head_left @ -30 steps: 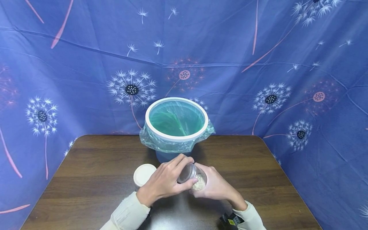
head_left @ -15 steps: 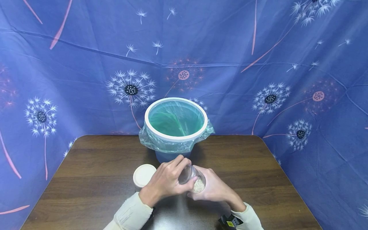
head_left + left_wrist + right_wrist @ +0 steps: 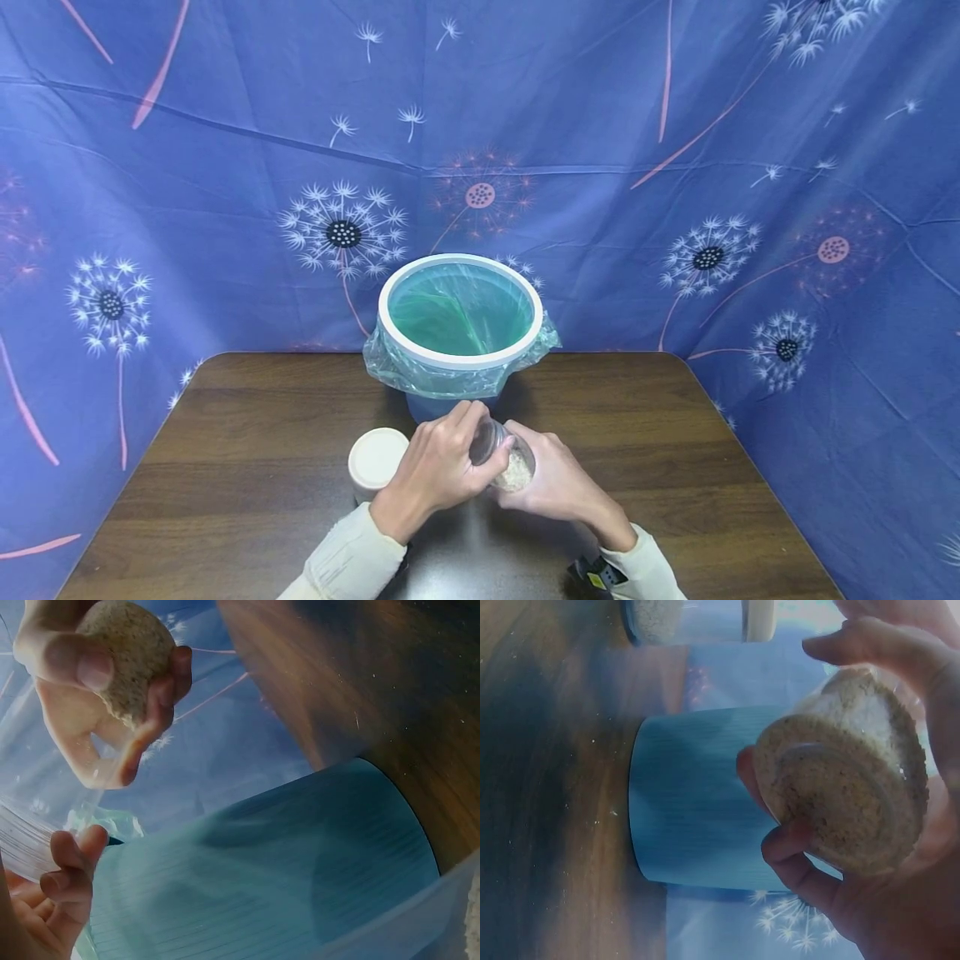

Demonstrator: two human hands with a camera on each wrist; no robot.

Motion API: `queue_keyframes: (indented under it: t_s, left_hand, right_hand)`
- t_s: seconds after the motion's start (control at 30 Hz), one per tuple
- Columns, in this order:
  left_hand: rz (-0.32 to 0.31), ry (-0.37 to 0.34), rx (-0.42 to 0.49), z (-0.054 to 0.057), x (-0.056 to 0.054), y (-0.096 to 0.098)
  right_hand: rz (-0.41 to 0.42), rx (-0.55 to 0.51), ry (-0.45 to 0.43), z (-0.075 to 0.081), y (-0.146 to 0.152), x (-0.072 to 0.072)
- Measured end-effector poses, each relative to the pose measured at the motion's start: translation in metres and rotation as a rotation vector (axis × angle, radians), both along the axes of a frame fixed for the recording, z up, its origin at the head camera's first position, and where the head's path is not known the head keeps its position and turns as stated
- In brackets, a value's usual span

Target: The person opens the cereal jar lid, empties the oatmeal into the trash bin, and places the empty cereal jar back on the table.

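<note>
My right hand (image 3: 558, 479) grips a tilted clear jar of pale grains (image 3: 516, 473), its grain-covered base (image 3: 832, 799) facing the right wrist camera. Thumb and fingers wrap its sides. My left hand (image 3: 438, 467) holds a see-through empty piece (image 3: 482, 443) against the jar's left end, thumb in front and fingers over the top. Ridged rings show at the join; I cannot tell whether this piece is a second jar or a deep lid. In the left wrist view, my left fingers (image 3: 71, 877) curl beside a clear ribbed wall (image 3: 30, 840).
A jar with a cream lid (image 3: 377, 458), grains inside, stands on the wooden table (image 3: 247, 467) left of my left hand. Directly beyond my hands stands a blue bin (image 3: 705, 795) with a white rim (image 3: 461, 361) and green plastic liner. Patterned blue cloth (image 3: 600, 250) hangs behind.
My left hand has turned slightly, its thumb shifting up along the join and its fingers moving left. The right hand still grips the jar, with only slight movement.
</note>
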State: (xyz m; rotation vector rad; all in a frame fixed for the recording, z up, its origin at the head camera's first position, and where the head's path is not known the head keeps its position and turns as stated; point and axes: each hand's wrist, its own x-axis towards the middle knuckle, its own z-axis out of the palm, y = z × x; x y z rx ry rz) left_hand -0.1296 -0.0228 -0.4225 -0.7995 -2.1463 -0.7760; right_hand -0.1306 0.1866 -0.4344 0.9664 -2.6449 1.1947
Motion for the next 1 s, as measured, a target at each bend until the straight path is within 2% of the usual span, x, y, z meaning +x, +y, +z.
queue_keyframes:
  t_s: [0.4, 0.67, 0.83, 1.0]
  left_hand:
    - [0.126, -0.101, 0.062, 0.003, 0.002, 0.005]
    - [0.209, -0.175, 0.067, 0.007, 0.001, 0.011]
    - [0.235, -0.211, 0.071, 0.009, 0.002, 0.015]
    - [0.237, -0.225, 0.069, 0.009, 0.003, 0.016]
  right_hand:
    - [-0.151, 0.112, 0.095, 0.002, -0.006, -0.003]
    - [-0.260, 0.156, 0.249, -0.004, -0.010, -0.003]
    - [-0.294, 0.136, 0.343, -0.008, -0.011, -0.002]
    - [-0.307, 0.123, 0.392, -0.011, -0.011, -0.002]
